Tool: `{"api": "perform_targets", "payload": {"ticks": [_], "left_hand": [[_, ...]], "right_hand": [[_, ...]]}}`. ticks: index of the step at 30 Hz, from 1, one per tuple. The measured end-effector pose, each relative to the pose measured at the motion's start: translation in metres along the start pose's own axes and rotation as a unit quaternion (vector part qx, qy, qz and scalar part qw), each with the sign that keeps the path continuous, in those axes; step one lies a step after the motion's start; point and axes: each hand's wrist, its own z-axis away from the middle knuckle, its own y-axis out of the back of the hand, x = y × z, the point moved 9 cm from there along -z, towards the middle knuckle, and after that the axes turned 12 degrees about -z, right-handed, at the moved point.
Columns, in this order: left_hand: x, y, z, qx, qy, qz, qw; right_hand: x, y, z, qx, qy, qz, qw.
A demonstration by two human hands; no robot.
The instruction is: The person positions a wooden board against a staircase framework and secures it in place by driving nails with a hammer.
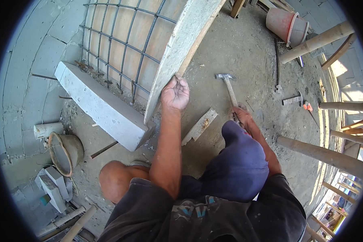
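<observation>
My left hand (176,93) is palm up with its fingers curled at the edge of a long, cement-stained wooden board (185,38). The board stands on edge, slanting up from a white block. My right hand (242,115), beside my bent knee, is wrapped around the wooden handle of a claw hammer (230,89). The hammer's metal head points away from me, over the floor. Behind the board, a grid of steel rebar (127,40) stands before a wooden panel. A short piece of scrap wood (199,126) lies on the floor between my arms.
The long white block (101,107) lies at left, near a projecting rod (104,149). A bucket (65,153) and broken blocks (54,187) are by the left wall. At right are wooden poles (322,155), another hammer (293,99) and a reddish bucket (285,25).
</observation>
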Motion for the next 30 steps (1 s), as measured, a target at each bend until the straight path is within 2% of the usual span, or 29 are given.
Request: {"api": "perform_targets", "payload": {"ticks": [1, 4, 5, 8, 12, 15, 17, 18, 20, 23, 24, 26, 29, 30], "left_hand": [[-0.001, -0.001, 0.0, 0.003, 0.002, 0.008, 1.0], [-0.001, -0.003, -0.002, -0.008, 0.006, 0.031, 0.999], [-0.001, -0.002, -0.004, -0.025, 0.006, 0.041, 0.999], [0.0, -0.001, -0.002, -0.025, 0.003, 0.051, 0.998], [-0.001, -0.001, -0.004, -0.024, 0.005, 0.053, 0.998], [-0.001, 0.001, -0.001, 0.062, -0.006, 0.056, 0.996], [-0.003, 0.002, -0.008, -0.002, 0.006, 0.055, 0.998], [-0.003, 0.004, -0.013, -0.035, 0.012, 0.053, 0.998], [-0.003, 0.016, -0.017, 0.025, 0.022, 0.08, 0.996], [-0.003, 0.02, -0.01, 0.104, -0.013, 0.041, 0.994], [0.002, 0.015, -0.009, 0.125, -0.038, 0.016, 0.991], [0.0, 0.015, -0.011, 0.089, -0.004, 0.053, 0.995], [-0.003, 0.011, -0.014, 0.038, 0.026, 0.098, 0.994], [-0.003, 0.012, -0.013, 0.033, 0.034, 0.09, 0.995]], "right_hand": [[-0.002, -0.005, 0.009, 0.013, -0.015, -0.108, 0.994], [-0.068, -0.023, 0.077, 0.092, 0.1, 0.111, 0.985], [-0.072, -0.024, 0.089, 0.133, 0.185, 0.152, 0.962], [-0.075, -0.045, 0.093, 0.047, 0.209, 0.071, 0.974], [-0.138, -0.082, 0.111, -0.015, 0.288, 0.215, 0.933], [-0.157, -0.099, 0.11, -0.023, 0.384, 0.271, 0.882], [-0.164, -0.11, 0.114, -0.051, 0.424, 0.274, 0.861], [-0.161, -0.114, 0.108, -0.064, 0.428, 0.296, 0.852], [-0.157, -0.119, 0.096, -0.085, 0.435, 0.337, 0.831], [-0.139, -0.118, 0.076, -0.044, 0.313, 0.43, 0.846], [-0.148, -0.117, 0.078, -0.034, 0.327, 0.412, 0.85], [-0.15, -0.114, 0.095, -0.024, 0.34, 0.376, 0.862], [-0.155, -0.114, 0.111, -0.076, 0.459, 0.298, 0.833], [-0.152, -0.114, 0.107, -0.08, 0.443, 0.304, 0.84]]}}
